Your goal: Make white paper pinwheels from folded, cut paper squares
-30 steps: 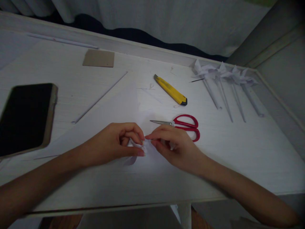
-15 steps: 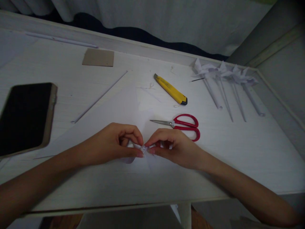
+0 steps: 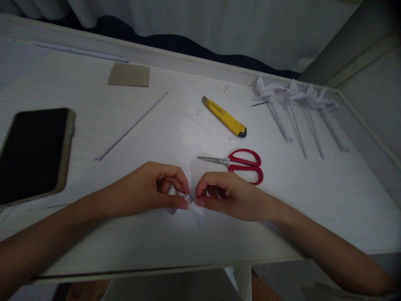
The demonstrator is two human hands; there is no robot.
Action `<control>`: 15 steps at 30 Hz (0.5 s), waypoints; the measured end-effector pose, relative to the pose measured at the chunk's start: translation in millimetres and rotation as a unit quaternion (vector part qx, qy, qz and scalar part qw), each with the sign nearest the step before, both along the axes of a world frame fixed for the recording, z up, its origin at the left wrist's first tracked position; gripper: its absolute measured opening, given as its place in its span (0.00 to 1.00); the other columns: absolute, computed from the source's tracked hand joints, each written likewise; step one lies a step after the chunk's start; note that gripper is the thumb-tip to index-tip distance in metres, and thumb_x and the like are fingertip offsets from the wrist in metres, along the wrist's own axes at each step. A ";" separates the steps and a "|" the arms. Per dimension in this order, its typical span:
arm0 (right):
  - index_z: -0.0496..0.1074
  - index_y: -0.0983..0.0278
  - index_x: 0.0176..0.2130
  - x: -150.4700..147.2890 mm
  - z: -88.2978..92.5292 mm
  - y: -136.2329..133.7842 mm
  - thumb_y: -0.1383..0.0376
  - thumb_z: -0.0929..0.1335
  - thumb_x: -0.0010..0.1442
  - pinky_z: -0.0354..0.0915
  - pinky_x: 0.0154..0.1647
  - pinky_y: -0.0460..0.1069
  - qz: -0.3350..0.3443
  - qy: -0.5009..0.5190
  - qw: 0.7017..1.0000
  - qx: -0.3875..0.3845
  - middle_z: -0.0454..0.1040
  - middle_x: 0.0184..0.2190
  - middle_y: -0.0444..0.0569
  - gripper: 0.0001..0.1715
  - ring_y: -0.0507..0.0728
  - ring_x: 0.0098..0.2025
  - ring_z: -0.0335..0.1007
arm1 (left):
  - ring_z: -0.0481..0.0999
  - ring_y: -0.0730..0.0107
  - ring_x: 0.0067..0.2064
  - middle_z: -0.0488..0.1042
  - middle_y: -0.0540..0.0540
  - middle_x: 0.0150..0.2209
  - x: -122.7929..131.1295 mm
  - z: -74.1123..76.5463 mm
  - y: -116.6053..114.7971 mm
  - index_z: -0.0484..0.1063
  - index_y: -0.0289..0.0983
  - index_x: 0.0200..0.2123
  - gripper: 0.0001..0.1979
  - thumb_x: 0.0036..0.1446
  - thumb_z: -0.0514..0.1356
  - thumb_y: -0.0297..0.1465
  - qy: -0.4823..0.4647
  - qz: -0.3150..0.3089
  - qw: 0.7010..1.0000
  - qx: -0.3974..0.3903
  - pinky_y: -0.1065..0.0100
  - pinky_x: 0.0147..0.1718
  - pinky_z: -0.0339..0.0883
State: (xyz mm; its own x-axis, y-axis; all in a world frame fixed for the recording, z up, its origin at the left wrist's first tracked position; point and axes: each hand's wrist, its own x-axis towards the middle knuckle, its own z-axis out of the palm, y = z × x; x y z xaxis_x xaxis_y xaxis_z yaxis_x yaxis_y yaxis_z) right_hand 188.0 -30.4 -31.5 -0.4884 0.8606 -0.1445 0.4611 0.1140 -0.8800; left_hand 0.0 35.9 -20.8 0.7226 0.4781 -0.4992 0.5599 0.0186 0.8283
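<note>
Near the front of the white table, my left hand (image 3: pixel 156 186) pinches a small folded white paper piece (image 3: pixel 196 209) between thumb and fingers. Close beside it on the right, my right hand (image 3: pixel 225 194) has its thumb and index fingertips pressed on the same paper. Part of the paper is hidden behind my left fingers. Just beyond my right hand lie scissors with red handles (image 3: pixel 258 167), their blades pointing left. A large white paper sheet (image 3: pixel 156 138) lies flat under and behind the hands.
A yellow cutter (image 3: pixel 224 116) lies behind the scissors. Several paper pinwheels on rolled sticks (image 3: pixel 294 94) rest at the back right. Left are a dark tablet (image 3: pixel 34 152), a thin paper stick (image 3: pixel 131 127) and a brown card (image 3: pixel 129 75). Another paper roll (image 3: pixel 81 52) lies along the back edge.
My right fingertips have shifted slightly right and down on the paper, and more of its folded flaps now show between the hands. My left hand has hardly moved.
</note>
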 end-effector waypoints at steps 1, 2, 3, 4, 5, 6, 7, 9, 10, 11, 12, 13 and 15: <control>0.66 0.65 0.31 -0.4 -0.5 -0.6 0.68 0.65 0.52 0.54 0.21 0.41 -0.005 -0.003 1.000 -0.002 0.61 0.21 0.38 0.02 0.45 0.22 0.56 | 0.55 0.81 0.17 0.60 0.57 0.14 -0.2 0.0 0.0 0.69 0.36 0.28 0.10 0.41 0.63 0.33 0.000 -0.001 1.000 0.000 0.78 0.15 0.46; 0.66 0.65 0.31 -0.8 -1.1 -1.2 0.68 0.65 0.52 0.54 0.21 0.41 -0.010 -0.004 1.000 -0.005 0.61 0.21 0.38 0.02 0.45 0.21 0.56 | 0.55 0.81 0.17 0.59 0.57 0.14 -0.4 -0.1 0.0 0.69 0.36 0.28 0.10 0.40 0.63 0.33 -0.001 -0.002 1.000 0.000 0.78 0.15 0.46; 0.65 0.65 0.30 -1.3 -1.9 -1.8 0.68 0.64 0.52 0.54 0.21 0.41 -0.016 -0.003 1.000 -0.008 0.61 0.21 0.38 0.02 0.45 0.21 0.56 | 0.56 0.81 0.17 0.60 0.57 0.14 -0.6 -0.2 -0.1 0.70 0.36 0.28 0.09 0.40 0.63 0.33 -0.002 -0.003 1.000 0.000 0.78 0.15 0.47; 0.65 0.65 0.30 -1.8 -2.7 -2.3 0.69 0.64 0.52 0.54 0.21 0.41 -0.023 -0.002 1.000 -0.012 0.61 0.21 0.39 0.01 0.45 0.21 0.56 | 0.56 0.81 0.17 0.60 0.57 0.14 -0.8 -0.4 -0.3 0.70 0.36 0.27 0.09 0.40 0.63 0.33 -0.004 -0.003 1.000 0.001 0.78 0.15 0.48; 0.65 0.65 0.30 -2.3 -3.6 -2.7 0.69 0.64 0.52 0.54 0.21 0.41 -0.030 0.000 0.999 -0.015 0.61 0.21 0.39 0.01 0.45 0.22 0.56 | 0.57 0.81 0.17 0.60 0.57 0.14 -0.9 -0.7 -0.4 0.70 0.36 0.27 0.09 0.40 0.63 0.33 -0.005 -0.004 1.000 0.002 0.79 0.15 0.48; 0.65 0.65 0.30 -2.9 -4.4 -3.1 0.69 0.63 0.53 0.54 0.21 0.41 -0.037 0.000 0.999 -0.018 0.61 0.21 0.39 0.01 0.45 0.22 0.56 | 0.57 0.81 0.17 0.60 0.57 0.14 -1.0 -1.0 -0.4 0.70 0.36 0.27 0.09 0.40 0.63 0.33 -0.005 -0.005 1.000 0.005 0.79 0.15 0.49; 0.65 0.65 0.30 -3.5 -5.1 -3.4 0.69 0.63 0.53 0.54 0.21 0.41 -0.045 -0.001 0.999 -0.020 0.61 0.20 0.39 0.01 0.45 0.22 0.56 | 0.57 0.81 0.17 0.60 0.57 0.14 -1.1 -1.4 -0.4 0.70 0.36 0.27 0.09 0.40 0.63 0.33 -0.005 -0.007 1.000 0.007 0.79 0.15 0.49; 0.64 0.65 0.29 -4.9 -6.3 -3.9 0.68 0.63 0.53 0.53 0.20 0.41 -0.063 -0.008 0.998 -0.019 0.61 0.19 0.38 0.02 0.45 0.21 0.55 | 0.56 0.81 0.17 0.59 0.57 0.14 -1.6 -2.2 -0.3 0.71 0.36 0.27 0.09 0.41 0.63 0.34 -0.005 -0.017 1.000 0.016 0.79 0.15 0.48; 0.64 0.65 0.29 -5.6 -6.9 -4.1 0.68 0.62 0.53 0.53 0.19 0.41 -0.070 -0.012 0.997 -0.019 0.60 0.19 0.38 0.02 0.45 0.20 0.55 | 0.56 0.81 0.17 0.58 0.57 0.13 -1.9 -2.6 -0.2 0.71 0.36 0.27 0.10 0.41 0.63 0.34 -0.007 -0.023 1.000 0.021 0.79 0.15 0.48; 0.64 0.65 0.29 -6.3 -7.3 -4.4 0.68 0.62 0.53 0.52 0.19 0.40 -0.077 -0.017 0.997 -0.018 0.60 0.18 0.38 0.03 0.45 0.20 0.55 | 0.56 0.81 0.17 0.58 0.57 0.13 -2.3 -2.9 0.0 0.72 0.36 0.27 0.10 0.41 0.63 0.35 -0.009 -0.030 0.999 0.026 0.79 0.15 0.48; 0.64 0.65 0.30 -6.9 -7.7 -4.8 0.68 0.62 0.54 0.52 0.18 0.40 -0.084 -0.022 0.996 -0.015 0.60 0.18 0.38 0.03 0.45 0.19 0.55 | 0.56 0.81 0.17 0.58 0.57 0.13 -2.6 -3.2 0.1 0.72 0.36 0.27 0.10 0.41 0.63 0.35 -0.011 -0.039 0.999 0.032 0.78 0.15 0.48; 0.65 0.65 0.30 -7.4 -7.9 -5.2 0.68 0.62 0.54 0.52 0.18 0.41 -0.088 -0.027 0.996 -0.010 0.60 0.18 0.38 0.03 0.45 0.19 0.55 | 0.56 0.81 0.17 0.58 0.57 0.14 -2.9 -3.2 0.2 0.72 0.36 0.27 0.10 0.41 0.63 0.35 -0.013 -0.048 0.998 0.039 0.78 0.15 0.48; 0.66 0.65 0.31 -8.1 -7.8 -6.1 0.69 0.62 0.54 0.53 0.19 0.41 -0.089 -0.038 0.995 0.002 0.62 0.19 0.39 0.04 0.45 0.20 0.56 | 0.57 0.81 0.17 0.60 0.56 0.14 -3.2 -3.0 0.3 0.72 0.36 0.28 0.09 0.41 0.63 0.35 -0.016 -0.065 0.996 0.052 0.79 0.16 0.50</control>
